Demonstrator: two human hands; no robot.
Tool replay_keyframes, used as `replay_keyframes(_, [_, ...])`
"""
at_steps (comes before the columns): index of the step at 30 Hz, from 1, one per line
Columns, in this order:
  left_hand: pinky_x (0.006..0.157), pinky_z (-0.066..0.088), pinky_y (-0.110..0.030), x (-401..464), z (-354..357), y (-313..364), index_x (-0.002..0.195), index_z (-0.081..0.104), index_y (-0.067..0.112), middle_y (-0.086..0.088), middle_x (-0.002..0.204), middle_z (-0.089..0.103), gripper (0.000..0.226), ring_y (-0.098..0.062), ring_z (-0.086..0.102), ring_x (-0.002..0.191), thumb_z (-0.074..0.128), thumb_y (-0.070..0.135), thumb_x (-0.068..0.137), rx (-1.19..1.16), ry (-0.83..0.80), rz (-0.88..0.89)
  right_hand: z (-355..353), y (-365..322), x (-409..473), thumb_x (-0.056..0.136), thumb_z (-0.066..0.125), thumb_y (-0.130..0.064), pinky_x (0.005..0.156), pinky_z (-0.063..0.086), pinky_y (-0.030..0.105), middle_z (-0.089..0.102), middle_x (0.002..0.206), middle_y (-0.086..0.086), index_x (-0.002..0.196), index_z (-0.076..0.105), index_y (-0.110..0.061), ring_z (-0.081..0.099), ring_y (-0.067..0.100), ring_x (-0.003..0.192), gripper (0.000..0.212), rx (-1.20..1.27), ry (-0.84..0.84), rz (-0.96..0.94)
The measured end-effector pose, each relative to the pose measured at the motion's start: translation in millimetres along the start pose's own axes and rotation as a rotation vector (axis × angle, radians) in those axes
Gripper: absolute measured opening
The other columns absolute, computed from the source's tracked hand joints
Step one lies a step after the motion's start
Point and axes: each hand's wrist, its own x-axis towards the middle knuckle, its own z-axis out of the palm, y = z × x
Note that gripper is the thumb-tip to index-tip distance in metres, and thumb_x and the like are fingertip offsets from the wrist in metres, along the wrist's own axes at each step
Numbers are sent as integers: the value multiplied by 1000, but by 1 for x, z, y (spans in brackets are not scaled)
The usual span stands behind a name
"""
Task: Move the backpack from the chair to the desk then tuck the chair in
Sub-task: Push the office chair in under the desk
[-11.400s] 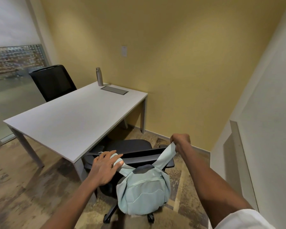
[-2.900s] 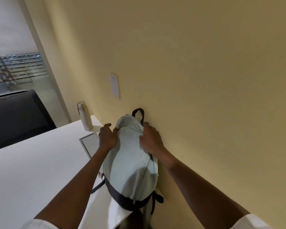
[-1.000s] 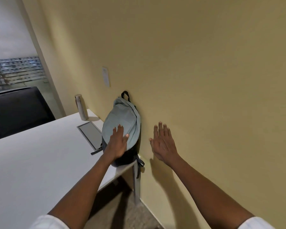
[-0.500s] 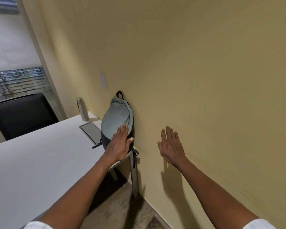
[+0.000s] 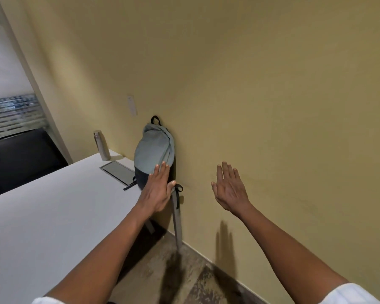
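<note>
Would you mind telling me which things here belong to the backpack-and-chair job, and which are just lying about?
Part of the job:
backpack, upright against the wall
desk
left hand, flat
right hand, open

Just lying about:
metal bottle
grey inset panel
black chair beyond the desk

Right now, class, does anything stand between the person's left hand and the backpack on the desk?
Nothing visible does. The left hand, flat and open, reaches the backpack's lower front, though contact is unclear. The backpack stands upright at the desk's corner against the wall.
</note>
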Motion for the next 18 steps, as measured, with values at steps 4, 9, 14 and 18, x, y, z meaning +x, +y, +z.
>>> replay_keyframes(4, [121, 1, -42, -38, -14, -9, 156, 2, 10, -7, 164, -5, 64, -20, -10, 150, 25, 40, 104, -12, -16, 7, -18, -28, -44, 104, 32, -37, 124, 15, 45, 19, 162, 25, 154, 23, 2, 19, 36, 151, 64, -4, 29, 25])
replay_keyframes(9, [122, 3, -44, -77, -29, -12, 155, 5, 9, -7, 165, -4, 63, -21, -8, 151, 25, 39, 104, -65, -35, -2, -33, -54, -94, 104, 29, -39, 124, 15, 45, 19, 162, 26, 154, 24, 2, 17, 35, 152, 65, -10, 33, 69])
replay_keyframes(14, [122, 3, -44, -106, -33, -11, 155, 4, 9, -6, 164, -6, 63, -19, -10, 150, 25, 40, 104, -88, -22, 1, -49, -62, -125, 104, 28, -40, 124, 14, 45, 18, 162, 26, 154, 23, 2, 17, 36, 152, 65, -50, 25, 65])
replay_keyframes(18, [122, 4, -45, -125, -42, -1, 155, 5, 9, -6, 164, -5, 63, -19, -9, 150, 26, 39, 104, -93, -6, -8, -61, -58, -140, 104, 28, -41, 124, 14, 45, 18, 162, 25, 154, 24, 2, 17, 35, 152, 65, -45, 42, 82])
